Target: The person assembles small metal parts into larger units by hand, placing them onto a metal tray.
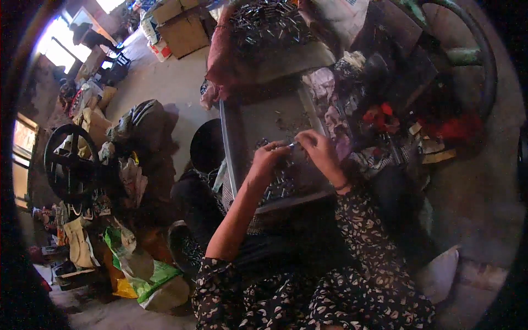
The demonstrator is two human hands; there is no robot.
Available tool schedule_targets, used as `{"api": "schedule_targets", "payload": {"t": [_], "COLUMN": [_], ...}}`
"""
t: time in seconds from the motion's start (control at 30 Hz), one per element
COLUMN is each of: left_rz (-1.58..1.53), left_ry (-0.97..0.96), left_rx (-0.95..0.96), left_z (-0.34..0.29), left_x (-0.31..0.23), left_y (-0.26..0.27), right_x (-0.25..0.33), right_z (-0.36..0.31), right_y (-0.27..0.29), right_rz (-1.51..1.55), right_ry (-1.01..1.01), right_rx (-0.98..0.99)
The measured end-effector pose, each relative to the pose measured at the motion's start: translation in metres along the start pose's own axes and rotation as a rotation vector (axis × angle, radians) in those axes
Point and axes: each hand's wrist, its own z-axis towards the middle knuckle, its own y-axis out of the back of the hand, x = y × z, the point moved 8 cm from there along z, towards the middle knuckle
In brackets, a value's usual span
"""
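Note:
Over a shallow grey tray [226, 149], my two hands meet with their fingertips almost touching. A small shiny metal piece [291, 145] shows between them, too small to name more exactly. My left hand [267, 158] is closed in a pinch at its left side. My right hand [320, 153] pinches at its right side, with finger and thumb together. Beneath my left hand lie several loose small metal pieces [281, 190], partly hidden by it. Dark crumbs or bits [286, 125] lie farther up the tray.
Beyond the tray, a heap of small metal pieces [269, 25] lies by a reddish cloth [219, 52]. Crumpled rags [335, 118] border the tray's right. A round black container [208, 146] stands left. Large handwheels [71, 159] rise at both sides; a person [91, 37] is far left.

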Motion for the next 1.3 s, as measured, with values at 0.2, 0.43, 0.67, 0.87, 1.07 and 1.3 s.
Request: {"api": "schedule_targets", "payload": {"t": [0.2, 0.43, 0.67, 0.87, 1.07, 1.3], "left_rz": [0.645, 0.119, 0.262, 0.155, -0.52, -0.554], "left_ry": [-0.22, -0.036, -0.075, -0.223, 0.24, 0.349], "left_rx": [-0.003, 0.04, 0.106, 0.21, 0.142, 0.384], "left_z": [-0.002, -0.01, -0.025, -0.009, -0.024, -0.025], "left_x": [-0.001, 0.009, 0.003, 0.03, 0.007, 0.046], "left_y": [0.019, 0.01, 0.004, 0.016, -0.016, -0.055], "right_x": [0.009, 0.028, -0.019, 0.001, 0.058, 0.063], "right_z": [-0.015, -0.023, -0.019, -0.031, -0.044, -0.077], "right_y": [-0.008, -0.007, -0.012, 0.022, 0.087, 0.139], "right_rz": [0.007, -0.232, 0.011, 0.427, -0.227, -0.542], "right_ry": [0.072, 0.17, 0.064, -0.211, 0.038, 0.143], "right_rx": [-0.098, -0.02, -0.017, -0.097, -0.294, -0.53]}}
